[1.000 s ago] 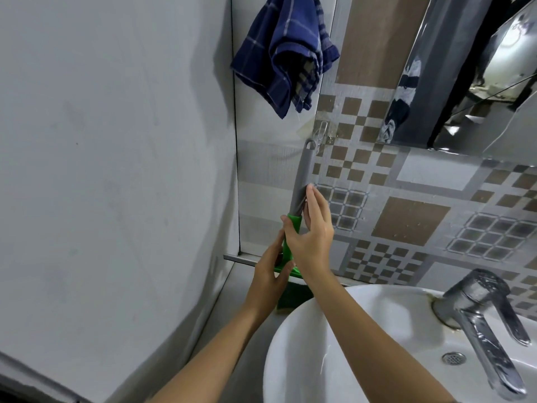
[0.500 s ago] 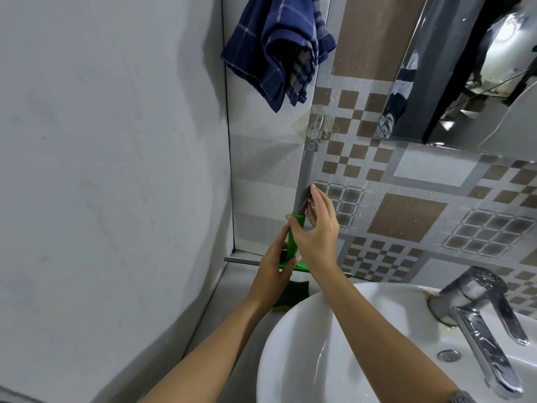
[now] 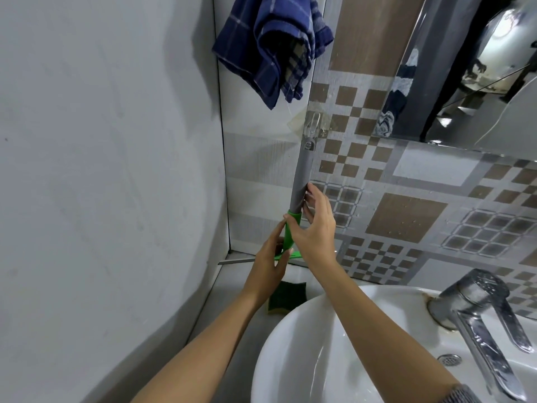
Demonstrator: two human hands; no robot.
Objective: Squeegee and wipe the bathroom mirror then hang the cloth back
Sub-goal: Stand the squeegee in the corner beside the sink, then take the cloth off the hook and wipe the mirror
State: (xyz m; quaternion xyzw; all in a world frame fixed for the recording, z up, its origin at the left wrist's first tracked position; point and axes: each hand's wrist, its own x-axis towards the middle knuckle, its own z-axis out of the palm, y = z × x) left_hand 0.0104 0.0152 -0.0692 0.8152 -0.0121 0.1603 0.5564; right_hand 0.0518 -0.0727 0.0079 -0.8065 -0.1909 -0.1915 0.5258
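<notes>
A squeegee (image 3: 301, 175) with a grey handle and green head hangs upright from a clear wall hook (image 3: 311, 125) on the tiled wall. My right hand (image 3: 313, 228) touches the handle where grey meets green, fingers spread loosely around it. My left hand (image 3: 268, 263) holds the green head from below left. A dark blue checked cloth (image 3: 271, 45) hangs high on the wall above the hook. The mirror (image 3: 476, 68) fills the upper right.
A white basin (image 3: 334, 359) lies at the lower right with a chrome tap (image 3: 482, 318). A green sponge (image 3: 287, 296) lies on the ledge beside the basin, under my left hand. A plain grey wall closes off the left side.
The top of the squeegee handle has dropped slightly below the hook; my right hand's fingers have loosened on the handle. Both hands stay at the squeegee.
</notes>
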